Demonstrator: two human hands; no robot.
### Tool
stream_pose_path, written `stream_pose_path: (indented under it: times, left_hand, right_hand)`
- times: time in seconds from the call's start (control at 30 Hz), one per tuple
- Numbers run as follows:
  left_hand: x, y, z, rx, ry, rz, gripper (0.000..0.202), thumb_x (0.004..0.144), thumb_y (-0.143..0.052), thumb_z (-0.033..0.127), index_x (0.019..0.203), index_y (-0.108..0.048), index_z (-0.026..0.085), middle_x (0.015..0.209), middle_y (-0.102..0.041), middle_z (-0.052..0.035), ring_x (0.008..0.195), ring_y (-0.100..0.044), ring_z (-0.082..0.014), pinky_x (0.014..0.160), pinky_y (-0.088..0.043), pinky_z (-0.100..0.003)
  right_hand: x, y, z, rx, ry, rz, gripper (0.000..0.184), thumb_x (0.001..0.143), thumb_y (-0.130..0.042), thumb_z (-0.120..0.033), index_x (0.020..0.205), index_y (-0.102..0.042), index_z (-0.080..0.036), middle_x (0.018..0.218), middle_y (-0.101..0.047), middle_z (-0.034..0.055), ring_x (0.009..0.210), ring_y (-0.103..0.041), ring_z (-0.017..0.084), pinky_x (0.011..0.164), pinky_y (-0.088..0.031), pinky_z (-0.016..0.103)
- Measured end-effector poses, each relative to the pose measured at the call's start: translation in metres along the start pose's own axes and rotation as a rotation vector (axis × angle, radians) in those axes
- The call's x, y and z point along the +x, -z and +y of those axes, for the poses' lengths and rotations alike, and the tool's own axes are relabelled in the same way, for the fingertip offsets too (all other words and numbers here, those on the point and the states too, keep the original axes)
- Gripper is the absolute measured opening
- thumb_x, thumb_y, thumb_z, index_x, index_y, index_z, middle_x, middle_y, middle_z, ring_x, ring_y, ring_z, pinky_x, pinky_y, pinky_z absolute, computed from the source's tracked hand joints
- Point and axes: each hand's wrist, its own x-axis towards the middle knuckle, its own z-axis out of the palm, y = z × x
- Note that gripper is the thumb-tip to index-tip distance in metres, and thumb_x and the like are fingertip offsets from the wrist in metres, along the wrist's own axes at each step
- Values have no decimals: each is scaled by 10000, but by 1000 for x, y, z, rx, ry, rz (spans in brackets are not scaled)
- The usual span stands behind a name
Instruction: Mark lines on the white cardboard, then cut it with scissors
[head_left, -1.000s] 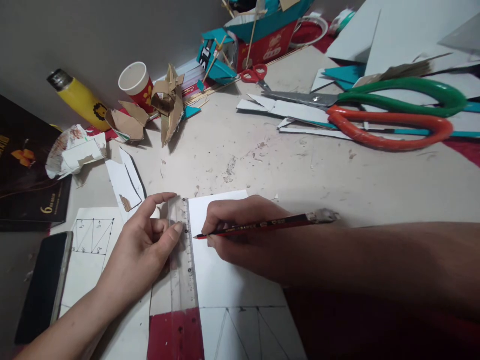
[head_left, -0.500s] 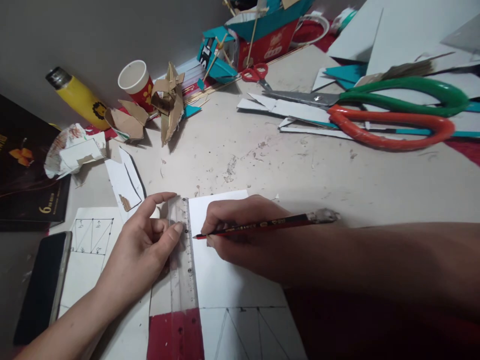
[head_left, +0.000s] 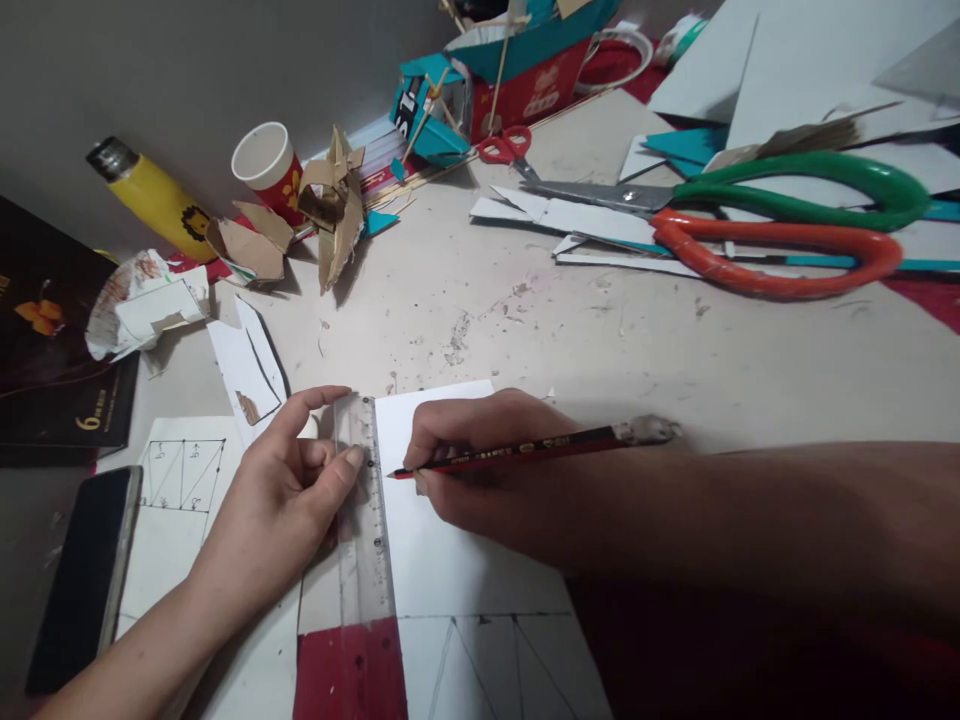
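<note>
A clear plastic ruler (head_left: 367,570) lies along the left edge of a white sheet (head_left: 465,570), which bears ruled pencil lines near its lower end. My left hand (head_left: 300,480) grips the ruler's upper part, thumb on top and forefinger stretched over its far end. In my right hand (head_left: 480,450) is a red and black pencil (head_left: 517,452), held in a writing grip. Its point is at the sheet's left edge, close beside the ruler's marked side. A small white rounded thing, partly hidden, sits behind my left fingers.
Big scissors with green and orange handles (head_left: 780,235) lie over card strips at the right. A paper cup (head_left: 262,160), yellow bottle (head_left: 154,195) and cardboard scraps (head_left: 330,205) stand at the back left. A phone (head_left: 82,580) lies beside a sheet with a drawn diagram (head_left: 180,560).
The whole view has shifted very slightly. Both hands, the ruler and the pencil keep almost the same places, with the pencil point still by the sheet's edge.
</note>
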Motion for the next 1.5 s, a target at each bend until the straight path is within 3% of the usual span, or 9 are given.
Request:
stream_pose_path:
  times: [0.17, 0.4, 0.7, 0.8, 0.97, 1.17, 1.5]
  left_hand:
    - [-1, 0, 2, -6, 0, -8, 423, 887, -642, 347, 1263, -464, 270, 531, -505, 93, 392, -480, -87, 380, -392, -155]
    - [2, 1, -3, -56, -6, -8, 420, 881, -652, 353, 1256, -485, 270, 512, -502, 101, 374, -479, -94, 383, -379, -173]
    - [-15, 11, 24, -104, -49, 50, 531, 825, -707, 420, 1278, -487, 252, 459, -510, 108, 344, -443, -92, 375, -318, -171]
    - [-13, -1, 35, -122, -70, 20, 565, 806, -716, 425, 1279, -472, 234, 461, -520, 106, 333, -450, -102, 355, -340, -176]
    - [0, -33, 39, -130, -58, -75, 566, 822, -678, 432, 1283, -437, 209, 485, -538, 94, 319, -436, -113, 330, -387, -205]
    - [7, -54, 35, -49, -111, -31, 439, 891, -607, 408, 1259, -441, 235, 497, -504, 109, 363, -476, -109, 380, -398, -187]
    - [11, -61, 34, -8, -98, -18, 479, 863, -638, 411, 1237, -438, 190, 569, -647, 30, 345, -485, -108, 361, -388, -191]
  right_hand:
    - [3, 5, -6, 35, -96, -27, 184, 699, -554, 37, 677, -599, -139, 543, -483, -78, 497, -390, 37, 443, -336, 132]
    - [6, 17, -32, 301, -405, 94, 99, 776, -601, -81, 777, -639, -172, 657, -655, -9, 541, -598, 99, 452, -536, 175]
    - [-11, 40, -62, 318, -268, 235, 60, 788, -642, -128, 807, -680, -171, 727, -709, 24, 577, -662, 125, 432, -556, 176]
    - [-18, 45, -53, 324, -276, 331, 31, 784, -647, -142, 789, -654, -172, 679, -681, -4, 480, -610, 91, 402, -522, 168]
    - [-17, 49, -17, 405, -289, 503, 56, 782, -616, -128, 751, -588, -166, 643, -634, -23, 436, -571, 75, 394, -480, 168]
    - [-15, 50, -8, 436, -320, 489, 82, 776, -600, -105, 732, -566, -166, 629, -633, -23, 416, -539, 65, 376, -453, 158]
    - [-16, 53, -5, 450, -299, 449, 94, 815, -552, -100, 754, -556, -173, 671, -638, -15, 433, -553, 72, 409, -474, 180]
